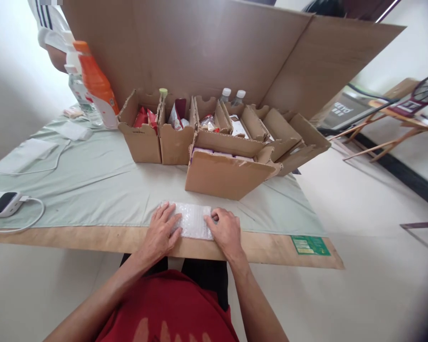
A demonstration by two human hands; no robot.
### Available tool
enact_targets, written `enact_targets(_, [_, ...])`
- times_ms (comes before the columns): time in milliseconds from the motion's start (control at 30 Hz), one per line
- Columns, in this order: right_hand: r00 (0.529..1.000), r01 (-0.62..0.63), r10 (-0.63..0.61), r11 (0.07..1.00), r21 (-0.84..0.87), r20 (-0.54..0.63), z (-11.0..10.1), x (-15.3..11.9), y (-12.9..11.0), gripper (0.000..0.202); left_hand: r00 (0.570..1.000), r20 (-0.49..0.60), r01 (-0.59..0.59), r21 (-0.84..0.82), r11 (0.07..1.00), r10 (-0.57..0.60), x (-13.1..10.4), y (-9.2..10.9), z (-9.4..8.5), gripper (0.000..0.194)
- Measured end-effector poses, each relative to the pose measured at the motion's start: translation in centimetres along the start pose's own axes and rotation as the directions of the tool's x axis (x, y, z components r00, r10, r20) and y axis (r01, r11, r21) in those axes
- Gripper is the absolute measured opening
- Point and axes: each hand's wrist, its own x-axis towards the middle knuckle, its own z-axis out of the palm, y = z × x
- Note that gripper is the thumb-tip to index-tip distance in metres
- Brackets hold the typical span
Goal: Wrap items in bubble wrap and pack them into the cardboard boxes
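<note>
A flat piece of clear bubble wrap [191, 220] lies at the table's front edge, between my two hands. My left hand [163, 230] rests on its left end, palm down with the fingers apart. At the right end, my right hand [227, 231] has its fingers curled and pinches the edge with thumb and forefinger. Whether anything is wrapped inside cannot be made out. Just beyond stands an open cardboard bin [228, 178] with purple-edged packs in it.
Several cardboard bins [176, 149] with packets stand in a row before a tall cardboard panel [199, 47]. An orange bottle [94, 78] is at the back left. A power strip [2, 204] with a white cable lies left. A green card [310, 245] sits at the right front edge.
</note>
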Motion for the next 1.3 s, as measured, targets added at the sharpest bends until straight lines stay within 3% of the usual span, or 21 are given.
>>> enact_targets(167, [1.000, 0.025, -0.026, 0.988, 0.154, 0.008, 0.1, -0.6, -0.5, 0.018, 1.000, 0.006, 0.026, -0.101, 0.995, -0.026, 2.1, -0.6, -1.4, 0.050])
enact_targets(300, [0.996, 0.083, -0.063, 0.940, 0.331, -0.070, -0.8, -1.8, -1.2, 0.016, 0.985, 0.167, -0.012, -0.206, 0.979, 0.047, 6.1, -0.7, -3.3, 0.067])
enact_targets(400, [0.986, 0.129, -0.075, 0.912, 0.390, -0.150, -1.5, -2.2, -1.6, 0.014, 0.916, 0.391, 0.014, -0.243, 0.970, 0.085, 8.4, -0.6, -4.1, 0.043])
enact_targets(467, [0.986, 0.119, -0.058, 0.901, 0.418, -0.154, -1.9, -2.2, -1.7, 0.012, 0.879, 0.464, 0.019, -0.254, 0.967, 0.105, 9.1, -0.5, -4.3, 0.020])
enact_targets(533, [0.994, 0.082, -0.039, 0.881, 0.467, -0.100, -2.2, -2.1, -1.6, 0.014, 0.878, 0.464, 0.013, -0.264, 0.964, 0.116, 9.2, -0.4, -4.4, 0.009])
enact_targets(633, [1.000, 0.017, -0.019, 0.843, 0.537, -0.002, -2.5, -1.8, -1.4, 0.017, 0.889, 0.447, 0.029, -0.264, 0.964, 0.095, 8.5, -0.4, -4.8, 0.015])
enact_targets(733, [0.999, -0.020, 0.036, 0.828, 0.560, -0.017, -2.6, -1.4, -1.1, 0.019, 0.928, 0.373, 0.131, -0.282, 0.950, -0.017, 7.4, -0.8, -5.3, 0.027])
enact_targets(867, [0.998, -0.042, 0.065, 0.804, 0.593, -0.017, -1.8, -0.9, -0.4, 0.022, 0.942, 0.307, 0.236, -0.324, 0.916, -0.133, 6.0, -1.7, -5.4, 0.020])
enact_targets(1100, [0.995, -0.084, 0.103, 0.697, 0.712, 0.017, -0.1, -1.1, 0.3, 0.026, 0.929, 0.357, 0.231, -0.352, 0.907, -0.098, 5.0, -2.0, -4.1, 0.025])
enact_targets(1200, [0.991, -0.105, 0.130, 0.611, 0.785, 0.031, 0.2, -1.4, -0.1, 0.026, 0.920, 0.388, 0.197, -0.346, 0.917, -0.051, 5.0, -1.8, -4.2, 0.025])
enact_targets(1300, [0.991, -0.091, 0.135, 0.582, 0.808, 0.015, 0.5, -1.7, -0.3, 0.029, 0.901, 0.432, 0.140, -0.340, 0.930, 0.022, 5.0, -1.5, -4.5, 0.026])
